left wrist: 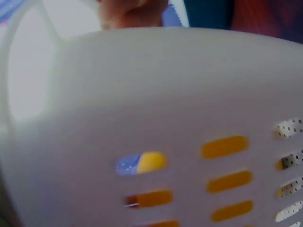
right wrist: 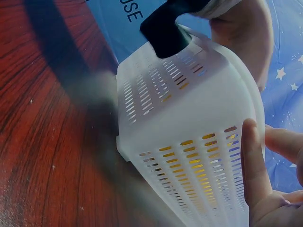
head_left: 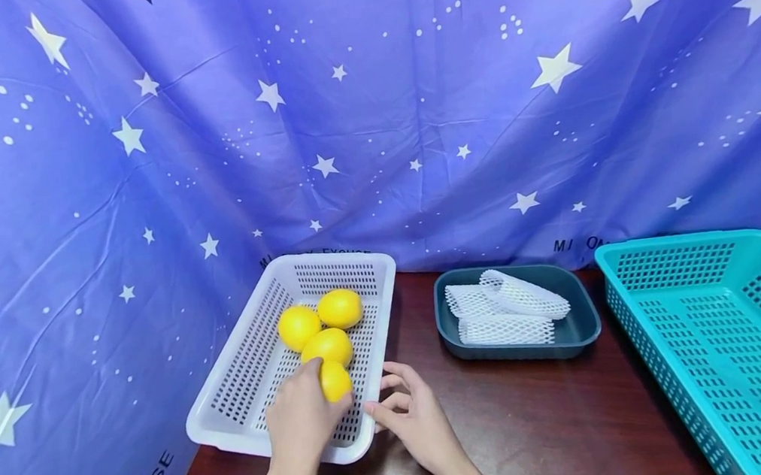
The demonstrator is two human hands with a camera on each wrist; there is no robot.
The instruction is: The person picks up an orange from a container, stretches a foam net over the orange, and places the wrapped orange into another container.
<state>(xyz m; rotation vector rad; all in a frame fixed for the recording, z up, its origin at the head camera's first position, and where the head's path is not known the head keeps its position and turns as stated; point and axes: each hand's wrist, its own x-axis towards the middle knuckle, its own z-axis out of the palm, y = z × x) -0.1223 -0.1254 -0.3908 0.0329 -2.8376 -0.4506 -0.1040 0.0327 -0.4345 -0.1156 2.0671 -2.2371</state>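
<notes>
In the head view my left hand (head_left: 298,426) reaches over the near end of the white plastic basket (head_left: 234,430) and grips a lemon (head_left: 335,381), its fingers partly hidden behind the fruit. Three more yellow lemons (head_left: 339,308) lie together on the basket floor. My right hand (head_left: 413,419) holds the basket's right rim near the front corner. In the right wrist view one finger (right wrist: 253,161) lies along the outer wall and another digit passes over the rim. The basket's wall fills most of the left wrist view, with yellow showing through its slots.
Right of the white basket stands a dark blue-grey tray (head_left: 454,340) with several white foam net sleeves (head_left: 507,330). A large teal basket (head_left: 721,328) sits at the far right. Everything rests on a reddish-brown wooden table (head_left: 526,421), against a blue starred curtain (head_left: 370,118).
</notes>
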